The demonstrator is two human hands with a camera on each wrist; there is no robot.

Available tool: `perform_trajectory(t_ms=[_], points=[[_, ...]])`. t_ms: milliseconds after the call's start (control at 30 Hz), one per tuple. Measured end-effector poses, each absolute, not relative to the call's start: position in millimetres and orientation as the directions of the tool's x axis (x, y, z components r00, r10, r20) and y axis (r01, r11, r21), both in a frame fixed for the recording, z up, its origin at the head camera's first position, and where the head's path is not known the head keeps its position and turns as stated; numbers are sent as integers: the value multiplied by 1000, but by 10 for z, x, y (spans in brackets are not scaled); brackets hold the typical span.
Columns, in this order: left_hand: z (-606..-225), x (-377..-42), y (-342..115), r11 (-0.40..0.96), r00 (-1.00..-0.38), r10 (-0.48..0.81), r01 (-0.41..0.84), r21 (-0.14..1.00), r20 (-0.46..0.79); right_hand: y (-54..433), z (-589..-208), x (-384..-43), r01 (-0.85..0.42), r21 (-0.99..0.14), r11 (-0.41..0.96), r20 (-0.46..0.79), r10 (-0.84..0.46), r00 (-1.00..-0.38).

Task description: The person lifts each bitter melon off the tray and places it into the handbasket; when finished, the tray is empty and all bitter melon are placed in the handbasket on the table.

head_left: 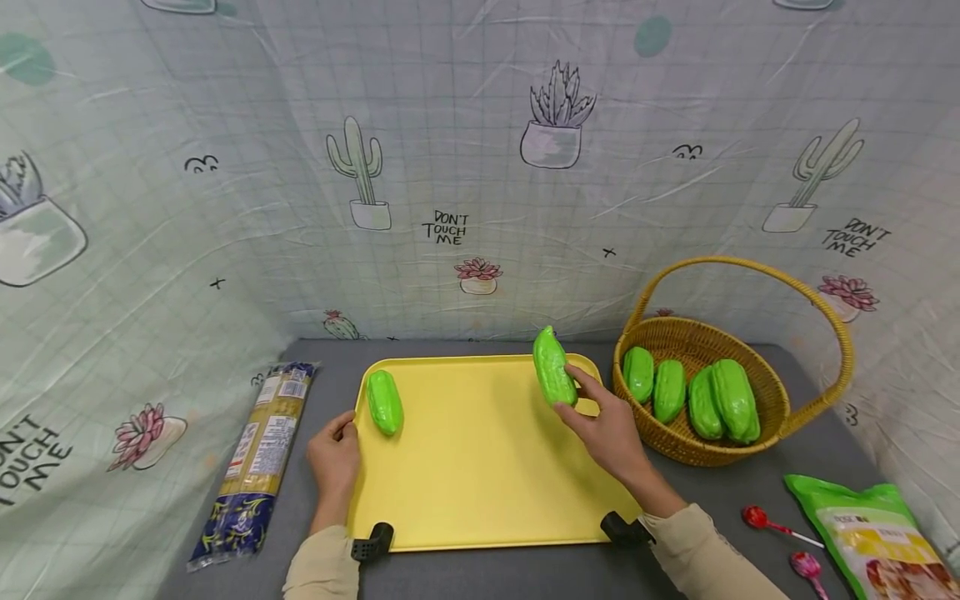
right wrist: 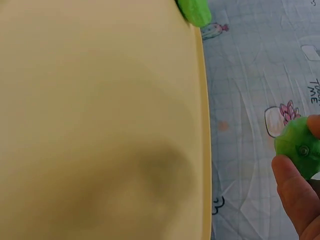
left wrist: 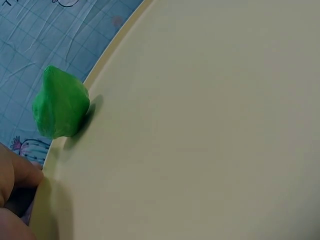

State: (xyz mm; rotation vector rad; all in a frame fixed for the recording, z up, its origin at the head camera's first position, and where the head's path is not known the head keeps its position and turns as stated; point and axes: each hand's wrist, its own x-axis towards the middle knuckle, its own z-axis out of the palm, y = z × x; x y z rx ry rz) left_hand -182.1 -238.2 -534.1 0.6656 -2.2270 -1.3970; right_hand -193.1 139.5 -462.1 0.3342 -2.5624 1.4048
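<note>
My right hand pinches a green, ridged star fruit between thumb and fingers, raised over the right part of the yellow tray. In the right wrist view the end of this star fruit shows between the fingertips. Another green star fruit lies on the tray near its left edge; the left wrist view shows its pointed end. Just below it, my left hand grips the tray's left rim with curled fingers.
A wicker basket with a tall handle stands right of the tray, holding several green star fruits. A noodle packet lies on the left. Two lollipops and a green-edged bag lie at the front right. A printed cloth hangs behind.
</note>
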Motion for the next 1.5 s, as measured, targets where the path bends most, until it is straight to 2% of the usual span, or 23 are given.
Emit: perform_trajectory(t_ms=[300, 533, 800, 1500], points=[[-5358, -1829, -2396, 378, -794, -600, -179, 908, 93, 1601, -4578, -1926, -297, -754, 586, 325, -61, -944], [-5349, -1838, -2388, 377, -791, -603, -169, 911, 104, 1736, -4536, -1926, -290, -777, 559, 319, -47, -947], [-5361, -1839, -2383, 381, -792, -601, -165, 910, 109, 1866, -4571, -1912, -267, -759, 594, 320, -16, -947], [-5369, -1828, -2383, 363, -797, -598, -176, 915, 84, 2182, -4643, -1859, -264, -675, 689, 432, 78, -899]])
